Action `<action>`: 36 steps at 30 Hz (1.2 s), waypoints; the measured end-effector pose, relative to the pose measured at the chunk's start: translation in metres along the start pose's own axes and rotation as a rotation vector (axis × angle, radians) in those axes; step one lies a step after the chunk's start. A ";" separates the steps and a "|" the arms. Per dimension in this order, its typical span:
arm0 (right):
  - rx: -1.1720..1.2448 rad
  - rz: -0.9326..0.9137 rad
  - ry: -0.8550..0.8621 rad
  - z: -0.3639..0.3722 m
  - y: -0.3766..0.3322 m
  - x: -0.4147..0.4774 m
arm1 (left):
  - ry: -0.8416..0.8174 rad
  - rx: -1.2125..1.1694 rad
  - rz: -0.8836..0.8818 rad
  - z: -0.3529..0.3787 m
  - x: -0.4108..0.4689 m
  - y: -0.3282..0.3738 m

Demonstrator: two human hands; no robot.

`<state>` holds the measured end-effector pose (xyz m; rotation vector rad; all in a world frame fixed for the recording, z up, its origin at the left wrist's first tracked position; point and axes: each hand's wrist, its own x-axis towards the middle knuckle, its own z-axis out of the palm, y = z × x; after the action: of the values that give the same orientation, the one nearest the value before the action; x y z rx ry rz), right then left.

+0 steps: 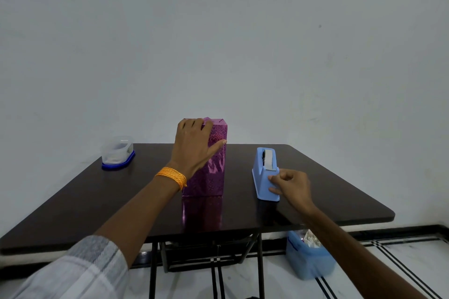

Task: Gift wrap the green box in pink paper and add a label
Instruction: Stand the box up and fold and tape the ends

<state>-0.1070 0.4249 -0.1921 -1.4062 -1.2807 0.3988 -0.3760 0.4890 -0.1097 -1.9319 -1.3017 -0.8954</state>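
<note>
At the middle of the dark table (97,201), the wrapped box (215,172) stands on end, fully covered in glossy pink paper. The left grip (194,143) clasps its top, fingers bent over the upper edge and thumb across the near face, probably to press the top folds down and keep the tall box from tipping. The box therefore sits directly beneath that grip. To its right, the right grip (291,185) pinches the cutter end of the blue tape dispenser (263,170); whether tape is caught, I cannot tell. No label shows.
</note>
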 end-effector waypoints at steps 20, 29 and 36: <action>0.063 -0.288 -0.461 -0.011 -0.102 0.015 | 0.004 0.004 0.012 -0.005 -0.002 -0.002; -0.035 -0.439 -0.356 0.013 -0.146 0.041 | -0.002 -0.025 0.017 -0.008 -0.001 -0.003; 0.049 -0.463 -0.392 0.028 -0.174 0.047 | -0.012 -0.056 0.019 -0.009 -0.001 -0.003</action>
<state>-0.1937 0.4381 -0.0318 -0.9726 -1.8498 0.3935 -0.3810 0.4825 -0.1052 -1.9920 -1.2757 -0.9215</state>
